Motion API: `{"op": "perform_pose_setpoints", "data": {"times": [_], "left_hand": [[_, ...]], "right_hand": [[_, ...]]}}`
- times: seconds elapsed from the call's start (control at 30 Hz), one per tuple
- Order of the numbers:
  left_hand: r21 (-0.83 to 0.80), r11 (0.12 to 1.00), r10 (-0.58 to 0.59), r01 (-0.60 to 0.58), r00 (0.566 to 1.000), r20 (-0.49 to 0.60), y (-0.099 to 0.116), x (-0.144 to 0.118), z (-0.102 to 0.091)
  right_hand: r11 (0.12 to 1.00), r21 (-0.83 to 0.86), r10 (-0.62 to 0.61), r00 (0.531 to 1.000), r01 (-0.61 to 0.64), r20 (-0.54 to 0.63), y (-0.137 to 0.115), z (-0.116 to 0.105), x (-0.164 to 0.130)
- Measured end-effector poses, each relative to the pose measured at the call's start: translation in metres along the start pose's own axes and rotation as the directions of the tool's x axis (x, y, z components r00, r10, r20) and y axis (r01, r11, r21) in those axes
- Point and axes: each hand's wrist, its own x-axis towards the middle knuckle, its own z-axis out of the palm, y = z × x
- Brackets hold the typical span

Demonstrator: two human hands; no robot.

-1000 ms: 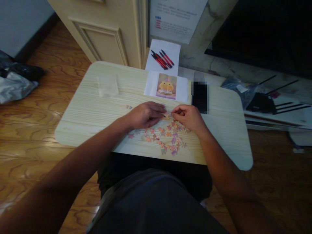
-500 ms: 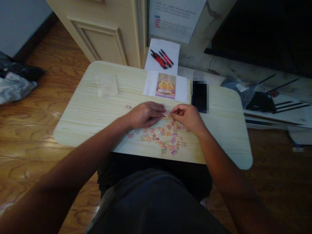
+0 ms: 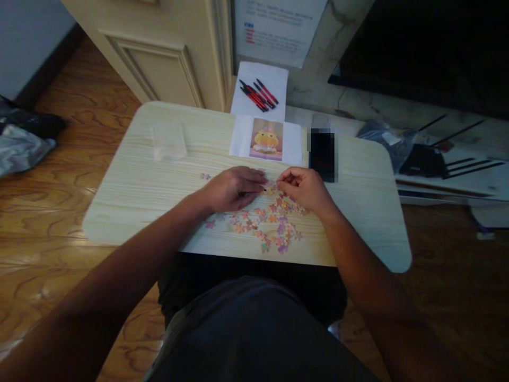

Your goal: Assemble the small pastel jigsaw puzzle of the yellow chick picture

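My left hand (image 3: 237, 187) lies over the table with its fingers stretched out to the right, the fingertips resting on a few joined jigsaw pieces (image 3: 270, 190). Facing it, my right hand (image 3: 304, 187) is pinched at the thumb and forefinger, touching the right side of those pieces with what seems to be a small jigsaw piece, mostly hidden. Loose jigsaw pieces (image 3: 272, 218) in pink, orange and purple are scattered below both hands. A couple of pieces (image 3: 205, 176) lie apart, left of my left hand.
Behind my hands is a printed picture (image 3: 266, 139) of a yellow character on white paper. A dark, pixelated phone-like object (image 3: 323, 156) lies right of it, a clear plastic tray (image 3: 169, 142) at left. Red and black pens (image 3: 258, 95) rest on paper beyond the table (image 3: 131, 180).
The whole view has shifted slightly to the left. Both hands keep nearly the same pose at the joined pieces, with only small finger movement.
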Motion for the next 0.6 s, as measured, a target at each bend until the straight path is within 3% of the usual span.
{"op": "perform_pose_setpoints", "data": {"times": [0.27, 0.6], "left_hand": [[-0.012, 1.0, -0.001, 0.001, 1.0, -0.003, 0.004, 0.001, -0.004], [0.071, 0.978, -0.187, 0.194, 0.978, -0.091, 0.004, -0.006, -0.021]], "right_hand": [[0.999, 0.05, 0.004, 1.0, -0.003, -0.008, 0.003, 0.0, 0.0], [0.995, 0.087, 0.046, 0.998, -0.043, -0.042, 0.002, -0.002, -0.002]]}}
